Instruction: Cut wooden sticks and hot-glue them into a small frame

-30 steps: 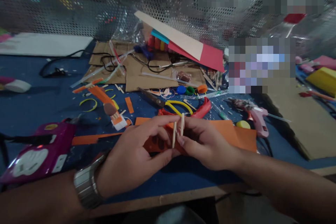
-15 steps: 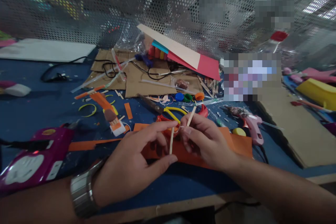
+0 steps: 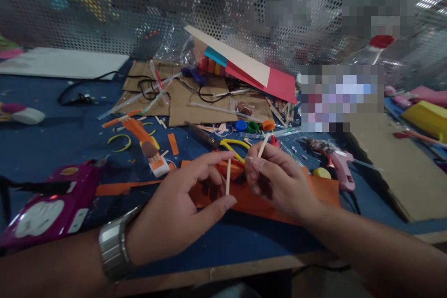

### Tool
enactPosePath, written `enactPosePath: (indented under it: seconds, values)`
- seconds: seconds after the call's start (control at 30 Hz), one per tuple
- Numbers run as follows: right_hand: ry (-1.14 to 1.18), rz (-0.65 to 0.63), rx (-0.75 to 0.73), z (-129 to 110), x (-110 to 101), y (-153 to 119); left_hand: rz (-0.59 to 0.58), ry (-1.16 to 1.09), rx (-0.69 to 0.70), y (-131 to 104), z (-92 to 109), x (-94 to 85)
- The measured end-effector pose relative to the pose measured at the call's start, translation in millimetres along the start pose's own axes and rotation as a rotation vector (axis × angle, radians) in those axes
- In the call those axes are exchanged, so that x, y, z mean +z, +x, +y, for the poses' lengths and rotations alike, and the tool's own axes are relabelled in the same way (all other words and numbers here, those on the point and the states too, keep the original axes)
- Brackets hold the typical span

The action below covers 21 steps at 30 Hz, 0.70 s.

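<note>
My left hand (image 3: 188, 200) holds a short wooden stick (image 3: 228, 177) upright by its ends, between thumb and forefinger. In a pinch, my right hand (image 3: 279, 172) grips a second pale wooden stick (image 3: 263, 145), tilted up to the right. A thin whitish strand (image 3: 247, 159) runs at the right fingertips toward the left forefinger; what it is I cannot make out. Orange sheet (image 3: 286, 207) lies on the table beneath both hands. Just beyond them are yellow-handled pliers (image 3: 233, 148), partly hidden by the hands.
A pink glue gun (image 3: 344, 167) lies right, beside a cardboard sheet (image 3: 380, 167). At left sits a purple device (image 3: 52, 205) with a black cable. Cardboard pieces (image 3: 199, 111), coloured paper (image 3: 275, 88) and bottle caps (image 3: 252, 126) spread across the back, before a perforated metal screen (image 3: 139, 9).
The right hand and its stick have shifted slightly right, away from the left hand's stick. Both hands keep their grips. The whole view has moved a little.
</note>
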State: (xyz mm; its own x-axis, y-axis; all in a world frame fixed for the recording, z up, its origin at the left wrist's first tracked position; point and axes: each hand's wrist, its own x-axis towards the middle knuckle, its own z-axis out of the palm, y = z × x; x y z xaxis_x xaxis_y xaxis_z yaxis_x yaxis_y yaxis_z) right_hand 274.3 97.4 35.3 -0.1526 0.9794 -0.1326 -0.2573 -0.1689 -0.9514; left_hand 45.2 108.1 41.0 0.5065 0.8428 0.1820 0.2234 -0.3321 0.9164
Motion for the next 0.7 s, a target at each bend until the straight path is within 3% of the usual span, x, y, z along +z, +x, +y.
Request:
enactPosePath:
  seconds: [0.53, 0.7]
  values:
    - [0.073, -0.011, 0.035, -2.5, -0.8, -0.4, 0.057, -0.104, -0.080, 3.6, -3.3, -0.9]
    - [0.027, -0.074, 0.045, -1.0, -0.2, -0.1, 0.052, -0.099, -0.091, 3.5, -1.3, -0.8]
